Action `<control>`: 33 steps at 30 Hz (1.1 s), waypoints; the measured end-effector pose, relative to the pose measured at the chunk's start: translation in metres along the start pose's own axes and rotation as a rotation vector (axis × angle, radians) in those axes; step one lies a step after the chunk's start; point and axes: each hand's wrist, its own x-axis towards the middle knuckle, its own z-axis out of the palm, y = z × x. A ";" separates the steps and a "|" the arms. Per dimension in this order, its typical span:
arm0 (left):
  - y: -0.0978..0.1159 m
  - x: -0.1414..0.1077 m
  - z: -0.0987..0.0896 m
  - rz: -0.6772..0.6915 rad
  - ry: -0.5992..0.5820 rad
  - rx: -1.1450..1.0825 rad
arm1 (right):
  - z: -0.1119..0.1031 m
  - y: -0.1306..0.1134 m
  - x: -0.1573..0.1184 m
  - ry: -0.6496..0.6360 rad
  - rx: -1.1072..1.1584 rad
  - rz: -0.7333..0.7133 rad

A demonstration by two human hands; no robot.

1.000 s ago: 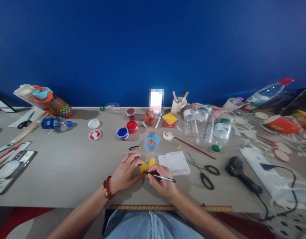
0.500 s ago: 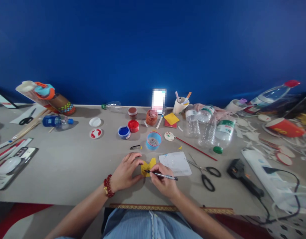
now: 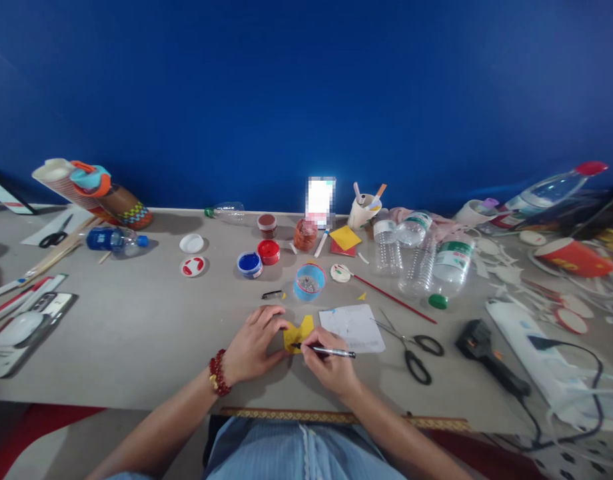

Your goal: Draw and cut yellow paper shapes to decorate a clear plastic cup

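Looks moderately bright and evenly diffuse across the grey tabletop point(image 3: 151, 320), with soft-edged shadows and a dark, blurred one at the far left. Drops to deep, dim tones on the blue wall point(image 3: 266, 100). Flares to near-white at the pixelated screen point(image 3: 320, 200). Glints off the clear plastic bottles point(image 3: 451, 257). Leans the drink tumbler point(image 3: 114, 200) and red-capped bottle point(image 3: 551, 190) outward through wide-angle distortion. Smears around the red paper cup point(image 3: 576, 257). Leaves marks on the yellow paper cutout point(image 3: 299, 330) too small to make out.

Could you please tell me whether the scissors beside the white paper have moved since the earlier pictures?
No, the scissors keep their place relative to the white paper; only the view has shifted slightly.
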 end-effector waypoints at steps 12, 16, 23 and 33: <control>0.001 0.001 -0.001 0.012 0.010 -0.002 | -0.001 -0.004 0.003 -0.025 0.023 0.014; 0.000 0.001 0.000 0.011 0.017 -0.007 | -0.001 -0.001 0.001 -0.038 0.022 0.034; 0.000 0.000 0.001 0.006 0.009 -0.002 | 0.000 0.000 0.001 -0.043 0.001 0.001; 0.000 0.001 0.000 -0.002 0.005 -0.010 | -0.004 -0.004 0.001 -0.020 0.043 0.008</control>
